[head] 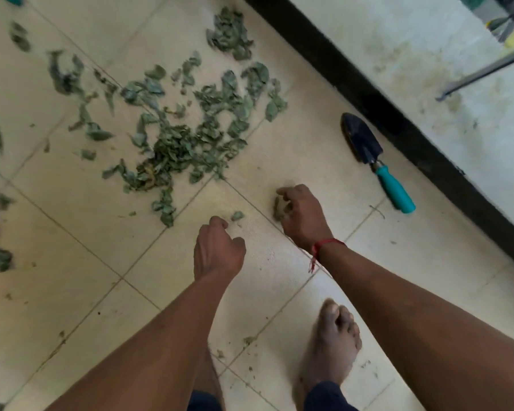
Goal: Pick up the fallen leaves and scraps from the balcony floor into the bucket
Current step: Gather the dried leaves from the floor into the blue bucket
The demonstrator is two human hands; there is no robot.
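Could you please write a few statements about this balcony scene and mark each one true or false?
1. The trowel lies on the floor tiles, touched by neither hand. True.
2. The right hand grips a clump of leaf scraps. True.
3. The red thread is tied round the left wrist. False: it is on the right wrist.
4. The big leaf pile lies between the person's feet. False: it lies beyond both hands, farther from the person.
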